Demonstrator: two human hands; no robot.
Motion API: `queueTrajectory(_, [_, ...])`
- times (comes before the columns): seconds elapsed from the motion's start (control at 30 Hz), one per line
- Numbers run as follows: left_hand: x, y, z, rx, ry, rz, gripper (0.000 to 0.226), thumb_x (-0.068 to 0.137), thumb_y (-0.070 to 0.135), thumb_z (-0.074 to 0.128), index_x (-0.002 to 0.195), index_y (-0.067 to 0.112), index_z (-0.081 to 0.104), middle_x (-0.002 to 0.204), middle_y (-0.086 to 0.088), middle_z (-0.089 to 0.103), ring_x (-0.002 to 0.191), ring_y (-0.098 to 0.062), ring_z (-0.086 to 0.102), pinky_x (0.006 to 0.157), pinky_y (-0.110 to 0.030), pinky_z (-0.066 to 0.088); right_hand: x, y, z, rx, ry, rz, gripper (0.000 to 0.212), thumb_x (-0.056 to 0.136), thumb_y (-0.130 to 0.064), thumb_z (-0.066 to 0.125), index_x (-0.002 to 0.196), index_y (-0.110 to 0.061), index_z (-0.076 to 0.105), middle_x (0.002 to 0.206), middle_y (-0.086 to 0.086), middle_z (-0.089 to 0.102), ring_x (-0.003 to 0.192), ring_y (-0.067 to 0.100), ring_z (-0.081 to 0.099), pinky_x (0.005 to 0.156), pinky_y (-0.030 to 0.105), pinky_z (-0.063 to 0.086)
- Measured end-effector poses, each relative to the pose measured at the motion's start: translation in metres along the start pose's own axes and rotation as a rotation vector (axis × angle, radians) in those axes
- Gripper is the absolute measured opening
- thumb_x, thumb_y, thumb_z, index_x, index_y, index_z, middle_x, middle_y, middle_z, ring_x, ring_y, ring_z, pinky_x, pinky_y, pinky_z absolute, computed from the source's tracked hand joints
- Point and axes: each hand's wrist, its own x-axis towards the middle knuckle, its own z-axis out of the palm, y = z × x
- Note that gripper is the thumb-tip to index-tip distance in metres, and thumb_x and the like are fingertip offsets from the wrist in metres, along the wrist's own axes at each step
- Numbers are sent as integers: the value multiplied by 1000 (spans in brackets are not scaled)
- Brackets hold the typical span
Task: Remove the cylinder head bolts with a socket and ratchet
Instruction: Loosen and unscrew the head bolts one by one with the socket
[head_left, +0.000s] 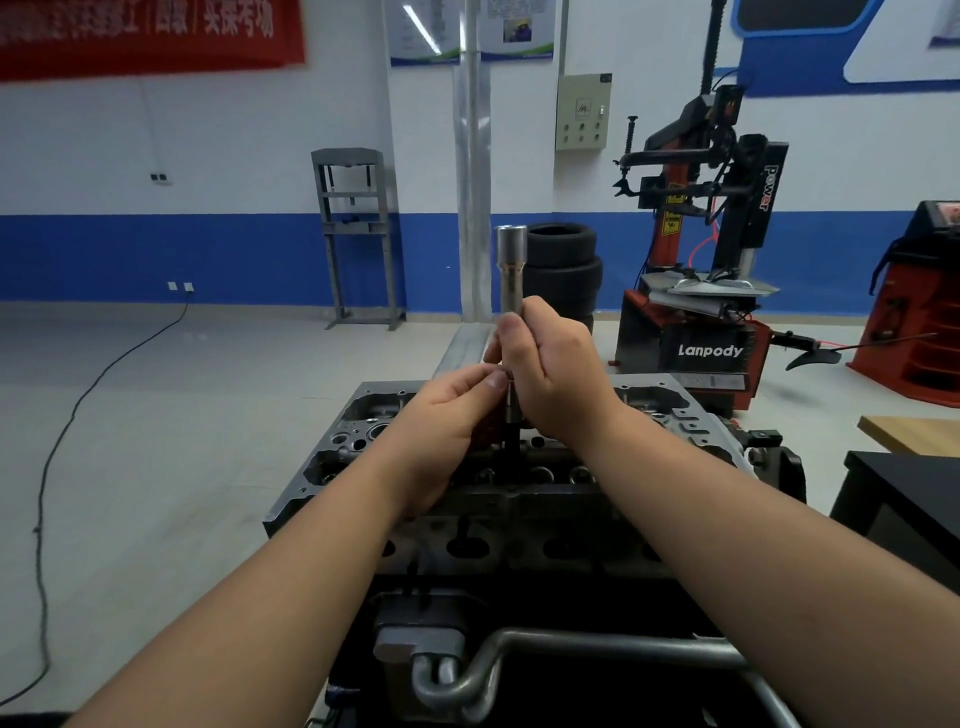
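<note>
A long silver socket extension stands upright above the grey cylinder head, its wide square-drive end at the top. My right hand is wrapped around its middle. My left hand pinches the lower part just beneath, where a dark bolt shank or socket tip sticks down toward the head. The lower end is partly hidden by my fingers. No ratchet handle is in view.
The engine sits on a stand with a grey metal crank handle at the front. A black table stands at the right. A tyre changer, stacked tyres and a floor cable lie beyond.
</note>
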Motion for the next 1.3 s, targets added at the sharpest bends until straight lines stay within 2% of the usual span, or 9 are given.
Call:
queueTrajectory(0.2, [1,-3,4,15,118,86,40,77,46,72,105,17,67,100,-12,75,106,-38,69,100,-59,53,0,1,-3,41,5,25,34,97,-46,48,87,-14,51,63,1,60,57,14,60,54,31,49])
queueTrajectory(0.33, [3,-3,2,-13,52,44,25,101,33,58,120,21,68,110,-5,77,110,-25,72,103,-47,53,1,1,-2,34,55,24,33,98,-41,44,81,-14,50,61,2,55,55,14,54,52,28,44])
queueTrajectory(0.43, [1,-2,1,14,4,8,28,109,25,45,124,20,68,113,-4,77,110,-20,72,104,-44,53,1,2,-1,4,33,27,41,98,-39,34,81,-8,54,65,-11,53,58,7,52,55,25,42])
queueTrajectory(0.57, [-1,-1,2,16,69,46,25,97,34,62,115,20,71,107,-7,78,109,-30,72,103,-55,54,1,0,-3,55,-3,22,34,98,-41,36,83,-15,52,66,-9,55,59,11,56,55,30,46])
queueTrajectory(0.67, [0,-1,3,21,102,68,38,83,45,68,111,20,71,104,-5,77,107,-31,71,100,-58,54,0,0,-4,17,7,9,28,96,-46,51,88,-19,51,65,-7,54,58,10,56,54,18,44])
queueTrajectory(0.8, [2,-2,2,5,29,40,25,101,36,56,119,25,69,110,1,78,107,-19,73,99,-40,57,0,-1,0,22,52,8,26,97,-39,53,85,-16,50,64,-9,52,59,7,54,54,17,43])
queueTrajectory(0.9, [1,-1,1,-25,-31,20,27,109,28,44,121,25,68,112,0,78,109,-16,73,91,-28,59,0,-2,1,40,15,59,35,100,-39,47,89,-8,54,71,6,62,64,15,59,60,33,50])
queueTrajectory(1.13, [1,-3,3,13,75,85,39,83,42,69,113,18,66,101,-4,78,100,-25,74,99,-52,55,-1,-3,-3,93,-22,44,44,98,-42,39,89,-2,56,68,8,61,61,15,58,56,27,47])
queueTrajectory(1.3, [3,-3,1,36,-6,34,32,96,47,56,121,31,68,114,5,76,111,-15,71,102,-44,51,-1,-1,-4,26,40,40,23,100,-34,54,88,-15,50,66,-1,55,59,10,55,54,19,44])
